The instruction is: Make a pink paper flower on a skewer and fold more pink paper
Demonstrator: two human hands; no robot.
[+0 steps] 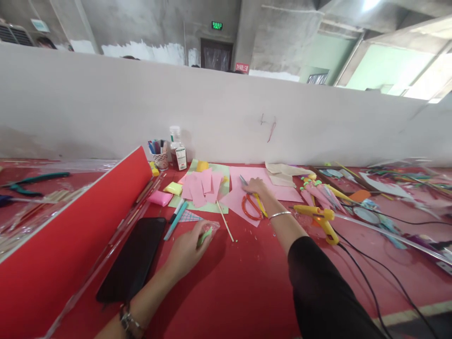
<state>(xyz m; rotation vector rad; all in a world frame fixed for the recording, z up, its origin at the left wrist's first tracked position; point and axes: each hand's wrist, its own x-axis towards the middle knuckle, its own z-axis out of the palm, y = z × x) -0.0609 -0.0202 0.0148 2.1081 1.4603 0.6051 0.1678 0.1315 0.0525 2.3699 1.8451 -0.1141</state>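
Note:
My left hand (pixel 190 247) is closed around a crinkled clear plastic packet with a light green lump (pixel 205 236) in it, just above the red table. My right hand (pixel 254 186) is over the middle of a pair of scissors (pixel 243 212), fingers bent down on them. The blade tip shows to the left of the fingers and the orange handles lie nearer to me, with a yellow strip (pixel 260 205) beside them. Pink paper sheets (pixel 238 175) lie under the scissors. Between the hands is a thin wooden stick (pixel 225 221).
Cut pink papers (pixel 199 188) lie on a green sheet, with pink (pixel 160 198) and yellow (pixel 173 188) clay packets alongside. A black phone (pixel 132 259) lies left, by a leaning red board (pixel 81 212). A yellow glue gun (pixel 319 217) with cords and pink paper cones (pixel 318 193) lie right.

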